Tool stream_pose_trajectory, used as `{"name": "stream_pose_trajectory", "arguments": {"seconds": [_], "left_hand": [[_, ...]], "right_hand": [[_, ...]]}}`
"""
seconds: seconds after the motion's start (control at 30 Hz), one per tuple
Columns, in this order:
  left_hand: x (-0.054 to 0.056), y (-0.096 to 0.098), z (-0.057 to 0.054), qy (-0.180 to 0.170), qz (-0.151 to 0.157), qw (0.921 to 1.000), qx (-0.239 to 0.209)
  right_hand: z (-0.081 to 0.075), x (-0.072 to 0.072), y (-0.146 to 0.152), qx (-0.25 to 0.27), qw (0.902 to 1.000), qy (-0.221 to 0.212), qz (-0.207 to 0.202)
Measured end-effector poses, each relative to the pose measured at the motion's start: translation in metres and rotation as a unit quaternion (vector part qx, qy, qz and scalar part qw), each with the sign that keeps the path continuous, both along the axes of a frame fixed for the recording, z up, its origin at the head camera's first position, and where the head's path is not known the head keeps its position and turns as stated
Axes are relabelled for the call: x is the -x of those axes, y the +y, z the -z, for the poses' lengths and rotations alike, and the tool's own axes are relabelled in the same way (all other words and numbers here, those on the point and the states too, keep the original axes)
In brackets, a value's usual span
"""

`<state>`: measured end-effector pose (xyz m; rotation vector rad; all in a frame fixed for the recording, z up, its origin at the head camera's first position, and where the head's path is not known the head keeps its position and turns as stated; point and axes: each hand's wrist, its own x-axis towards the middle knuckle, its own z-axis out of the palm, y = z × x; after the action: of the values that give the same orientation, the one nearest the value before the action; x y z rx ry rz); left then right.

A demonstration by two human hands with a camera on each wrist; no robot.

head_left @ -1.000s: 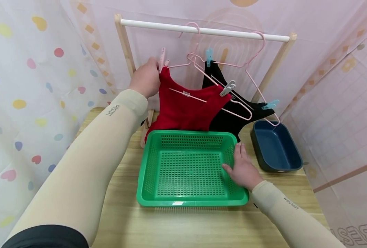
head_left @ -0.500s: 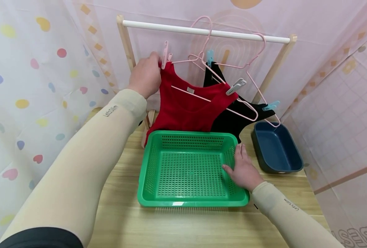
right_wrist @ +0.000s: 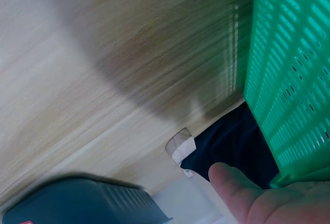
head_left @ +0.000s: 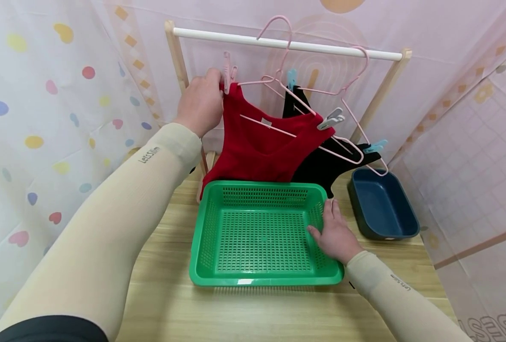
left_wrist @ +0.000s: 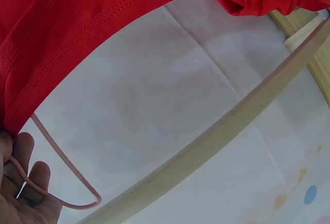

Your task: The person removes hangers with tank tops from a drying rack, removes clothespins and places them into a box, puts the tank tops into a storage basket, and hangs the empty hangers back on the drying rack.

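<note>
My left hand [head_left: 201, 102] grips the end of a pink clothes hanger [left_wrist: 62, 154] at the left shoulder of a red tank top [head_left: 261, 147]. A pink clothespin [head_left: 227, 73] and a grey clothespin [head_left: 332, 119] fasten the top's straps to it. The hanger's hook overlaps the white rod [head_left: 219, 37] in the head view. My right hand [head_left: 336, 235] rests with straight fingers on the right rim of a green basket [head_left: 266, 281]. Behind, a black tank top [head_left: 321, 166] hangs from another pink hanger [head_left: 355, 114] with blue clothespins [head_left: 375, 146].
A dark blue bin [head_left: 383, 204] stands at the right on the wooden table [head_left: 253, 313]. The rack's wooden posts [head_left: 381, 92] rise behind the basket. Patterned curtains [head_left: 43, 118] enclose the sides and back.
The pink hanger with the red tank top has risen and shifted right, its hook now reaching above the rod. My left hand went up slightly. My right hand has stayed on the basket.
</note>
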<state>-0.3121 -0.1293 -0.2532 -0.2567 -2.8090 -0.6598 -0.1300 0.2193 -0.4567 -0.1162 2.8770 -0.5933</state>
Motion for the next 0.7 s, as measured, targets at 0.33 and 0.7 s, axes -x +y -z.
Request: {"name": "stream_pose_trajectory", "arguments": {"seconds": [0.33,0.7], "left_hand": [[-0.011,0.000,-0.002,0.019,0.037,0.9991,0.006],[-0.035,-0.011,-0.003,0.070,0.102,0.9912,0.046]], "right_hand": [[0.000,0.000,-0.001,0.026,0.9996,-0.006,-0.004],[0.001,0.005,0.001,0.038,0.9991,-0.021,0.000]]}}
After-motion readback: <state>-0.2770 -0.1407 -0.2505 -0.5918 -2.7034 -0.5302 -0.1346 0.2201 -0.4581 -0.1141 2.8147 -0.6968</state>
